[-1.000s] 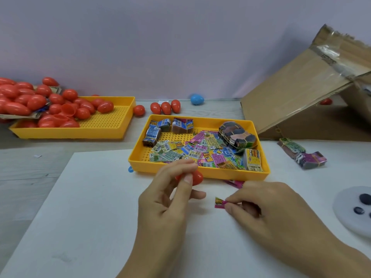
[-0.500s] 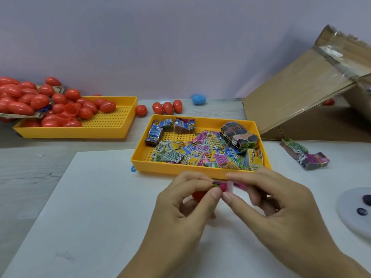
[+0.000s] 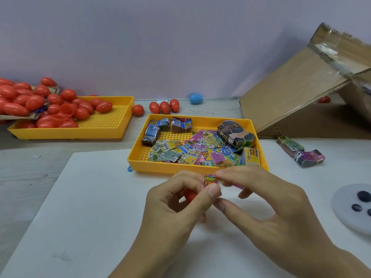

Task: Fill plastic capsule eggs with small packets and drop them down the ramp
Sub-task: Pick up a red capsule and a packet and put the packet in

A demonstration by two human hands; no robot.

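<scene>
Since a second ago the right hand has lifted the packet off the white sheet and brought it to the left hand; the two hands now meet just in front of the packet tray. Both hands pinch the packet between finger and thumb. The left hand also holds a red egg under its curled fingers; whether the egg is open I cannot tell. I judge that this egg is not yet filled: the packet must go in, the egg must be closed, then dropped on the ramp. Many eggs wait in the egg tray.
</scene>
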